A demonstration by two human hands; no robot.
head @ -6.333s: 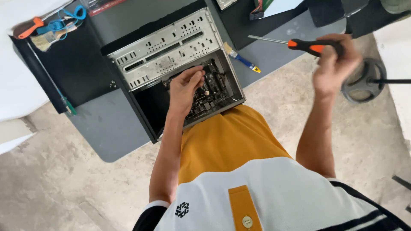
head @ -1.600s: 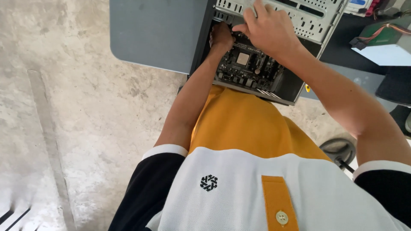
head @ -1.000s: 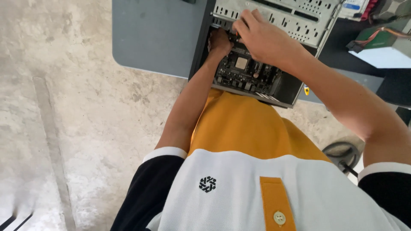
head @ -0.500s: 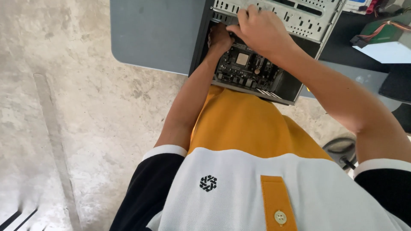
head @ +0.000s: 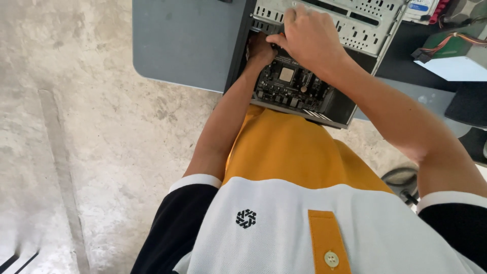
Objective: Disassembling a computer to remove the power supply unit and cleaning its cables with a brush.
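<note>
Both hands are inside the open computer case (head: 238,56), working the top-left corner of the motherboard (head: 294,86). Left hand (head: 261,50) is curled tight and buried between the case's side wall and the board edge; can't tell what it has hold of, if anything, since its fingers are hidden. Right hand (head: 312,35) sits just above and to the right of the left, fingers bent down in a pinch, with a sliver of orange at the thumb, maybe a tool handle, too small to call. The board lies right under both hands, flat in the case, and its square chip (head: 286,74) sits just below the right wrist. Risks as I judge them: a slip of whatever the right hand pinches would land straight on the board, because the tip is hidden under the knuckles and the person is working blind. The perforated metal drive cage (head: 355,20) runs right behind the right hand, so its edges could scrape the knuckles on a sudden pull. The left hand is wedged and could jam or catch on connectors. The case overhangs the grey table (head: 182,45) toward the lap, so leaning hard could tip or slide it. Loose wires (head: 436,43) sit well to the right of the right hand, a minor snag risk.
</note>
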